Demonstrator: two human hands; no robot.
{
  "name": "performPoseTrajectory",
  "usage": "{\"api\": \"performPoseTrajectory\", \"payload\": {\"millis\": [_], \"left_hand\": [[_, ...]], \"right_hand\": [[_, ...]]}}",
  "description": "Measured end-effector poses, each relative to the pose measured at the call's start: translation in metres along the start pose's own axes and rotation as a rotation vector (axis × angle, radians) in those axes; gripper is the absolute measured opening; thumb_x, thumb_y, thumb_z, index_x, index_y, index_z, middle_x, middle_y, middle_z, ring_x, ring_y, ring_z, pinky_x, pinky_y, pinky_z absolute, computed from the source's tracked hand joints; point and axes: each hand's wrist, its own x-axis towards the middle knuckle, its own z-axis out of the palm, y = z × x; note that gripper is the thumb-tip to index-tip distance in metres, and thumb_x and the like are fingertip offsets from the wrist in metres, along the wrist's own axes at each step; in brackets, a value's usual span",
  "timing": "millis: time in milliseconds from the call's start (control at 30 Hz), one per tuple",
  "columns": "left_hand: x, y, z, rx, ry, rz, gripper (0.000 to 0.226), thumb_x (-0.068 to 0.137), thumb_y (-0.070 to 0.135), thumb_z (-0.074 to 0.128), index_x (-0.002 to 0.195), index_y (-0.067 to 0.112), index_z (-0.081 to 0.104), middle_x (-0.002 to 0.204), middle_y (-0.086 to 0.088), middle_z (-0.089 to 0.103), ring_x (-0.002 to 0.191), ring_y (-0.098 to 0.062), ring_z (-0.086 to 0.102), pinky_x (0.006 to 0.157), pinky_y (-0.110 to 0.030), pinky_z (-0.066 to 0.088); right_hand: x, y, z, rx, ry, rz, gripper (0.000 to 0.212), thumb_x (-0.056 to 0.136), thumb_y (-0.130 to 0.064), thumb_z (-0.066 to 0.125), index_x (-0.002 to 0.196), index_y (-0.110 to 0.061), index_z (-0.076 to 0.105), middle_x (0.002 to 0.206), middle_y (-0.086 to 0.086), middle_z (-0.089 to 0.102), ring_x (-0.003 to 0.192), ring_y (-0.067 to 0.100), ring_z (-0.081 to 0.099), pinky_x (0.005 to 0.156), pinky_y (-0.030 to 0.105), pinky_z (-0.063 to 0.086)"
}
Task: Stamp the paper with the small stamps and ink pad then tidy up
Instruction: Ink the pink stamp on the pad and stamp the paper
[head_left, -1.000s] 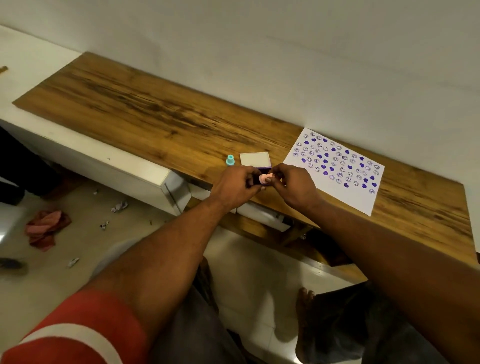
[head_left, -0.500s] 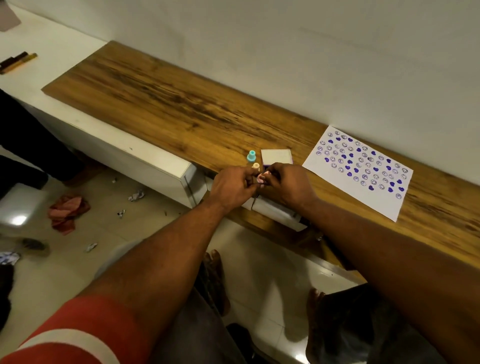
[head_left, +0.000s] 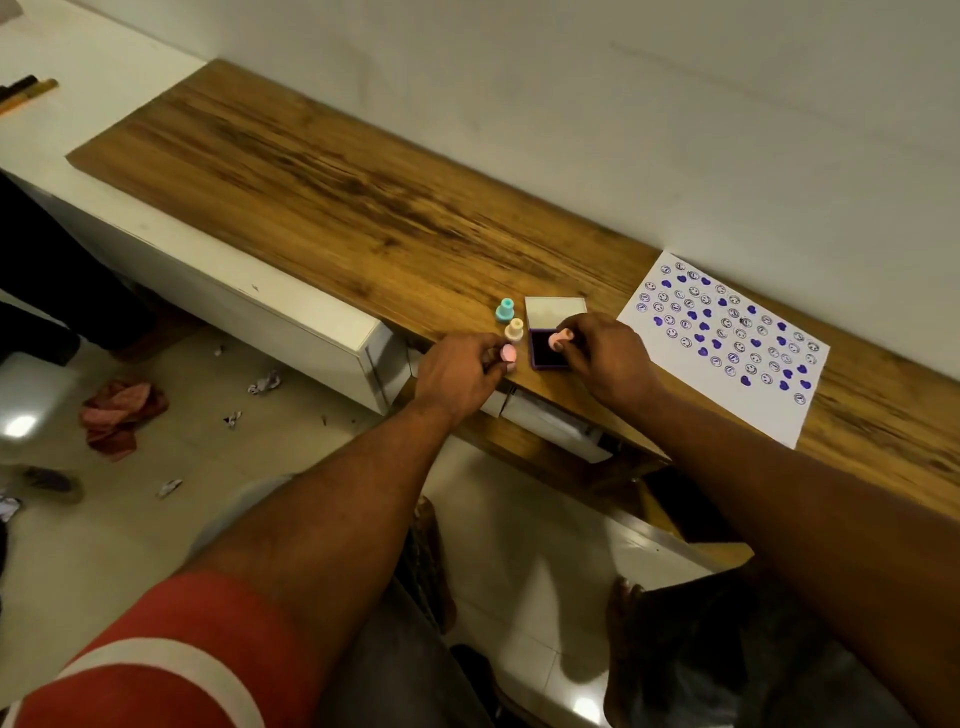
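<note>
An open purple ink pad (head_left: 546, 351) lies near the wooden shelf's front edge, its white lid (head_left: 554, 313) tipped up behind it. My right hand (head_left: 602, 357) grips a small pink stamp (head_left: 560, 339) over the dark ink. My left hand (head_left: 462, 375) holds another pink piece (head_left: 508, 354), a stamp or its cap, just left of the pad. A teal stamp (head_left: 505, 310) and a cream stamp (head_left: 514, 329) stand upright beside the pad. The white paper (head_left: 727, 343), covered with purple hearts and smiley prints, lies to the right.
The wooden shelf (head_left: 322, 197) runs along a white wall, with a white cabinet (head_left: 244, 306) below its left part. Pens (head_left: 26, 91) lie far left on a white top. A red cloth (head_left: 122, 413) and paper scraps sit on the floor.
My hands were together holding one pink piece; they have parted, the right one now at the ink pad, the left one beside it. The camera view shifted slightly.
</note>
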Motion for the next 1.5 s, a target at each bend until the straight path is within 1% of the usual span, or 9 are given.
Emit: {"api": "performPoseTrajectory", "payload": {"millis": [200,400,500,600,800,867,1000,1267,1500], "left_hand": [[0.002,0.003,0.001,0.051,-0.002,-0.045,0.044,0.095,0.054,0.068,0.136,0.037,0.065,0.117,0.006,0.073,0.105,-0.015,0.065,0.083,-0.036,0.056],[0.003,0.009,-0.004,0.096,0.038,-0.069,0.049,0.094,0.054,0.069,0.136,0.029,0.065,0.099,0.005,0.072,0.092,-0.012,0.065,0.075,-0.03,0.046],[0.004,0.017,-0.006,0.157,0.06,-0.029,0.052,0.094,0.057,0.067,0.138,0.03,0.063,0.091,0.005,0.072,0.087,-0.014,0.067,0.076,-0.035,0.056],[0.007,0.029,-0.005,0.22,0.051,0.064,0.054,0.094,0.059,0.066,0.139,0.03,0.064,0.093,0.004,0.074,0.086,-0.012,0.067,0.072,-0.033,0.055],[0.013,0.049,0.002,0.463,-0.06,0.201,0.051,0.103,0.058,0.053,0.146,0.031,0.056,0.112,0.0,0.072,0.099,-0.017,0.065,0.07,-0.03,0.033],[0.017,0.051,0.005,0.48,-0.077,0.17,0.049,0.102,0.057,0.054,0.143,0.03,0.058,0.112,0.0,0.071,0.099,-0.018,0.065,0.069,-0.03,0.036],[0.02,0.053,0.009,0.506,-0.068,0.13,0.047,0.101,0.057,0.056,0.136,0.028,0.063,0.108,0.0,0.072,0.095,-0.018,0.066,0.068,-0.03,0.04],[0.024,0.056,0.01,0.488,-0.066,0.113,0.047,0.097,0.057,0.06,0.134,0.028,0.064,0.112,0.0,0.073,0.098,-0.019,0.068,0.071,-0.032,0.047],[0.029,0.074,0.017,0.422,-0.049,0.188,0.045,0.095,0.058,0.062,0.129,0.029,0.065,0.107,0.002,0.074,0.095,-0.018,0.069,0.07,-0.031,0.047]], "right_hand": [[-0.008,0.025,-0.002,-0.017,0.01,0.036,0.033,0.101,-0.035,0.061,0.124,-0.012,0.067,0.112,0.009,0.07,0.096,0.023,0.064,0.077,0.036,0.051],[-0.008,0.037,-0.004,-0.002,0.003,0.048,0.035,0.102,-0.036,0.059,0.125,-0.012,0.067,0.113,0.009,0.071,0.096,0.022,0.065,0.076,0.033,0.048],[-0.006,0.042,-0.004,0.0,-0.013,0.046,0.036,0.103,-0.038,0.058,0.127,-0.012,0.067,0.114,0.009,0.071,0.097,0.022,0.064,0.075,0.029,0.042],[0.001,0.042,-0.006,0.007,-0.003,0.036,0.036,0.102,-0.039,0.058,0.126,-0.015,0.067,0.114,0.007,0.071,0.098,0.021,0.065,0.075,0.027,0.043],[0.016,0.013,-0.036,0.102,0.357,-0.043,0.026,0.103,-0.039,0.054,0.113,-0.021,0.071,0.103,-0.006,0.07,0.088,0.01,0.061,0.071,0.024,0.043],[0.014,0.018,-0.024,0.055,0.305,-0.038,0.027,0.104,-0.038,0.053,0.116,-0.02,0.07,0.106,-0.002,0.07,0.092,0.014,0.062,0.073,0.026,0.044],[-0.002,0.043,0.024,-0.068,0.012,0.069,0.035,0.107,-0.037,0.047,0.125,-0.014,0.066,0.117,0.012,0.071,0.102,0.028,0.065,0.082,0.035,0.049],[0.008,0.049,0.018,-0.122,-0.024,0.051,0.032,0.106,-0.035,0.048,0.119,-0.015,0.068,0.114,0.011,0.072,0.099,0.027,0.066,0.075,0.028,0.037],[0.006,0.045,0.002,-0.03,-0.021,0.076,0.029,0.102,-0.035,0.056,0.117,-0.015,0.07,0.108,0.009,0.074,0.094,0.026,0.067,0.075,0.032,0.047]]}}
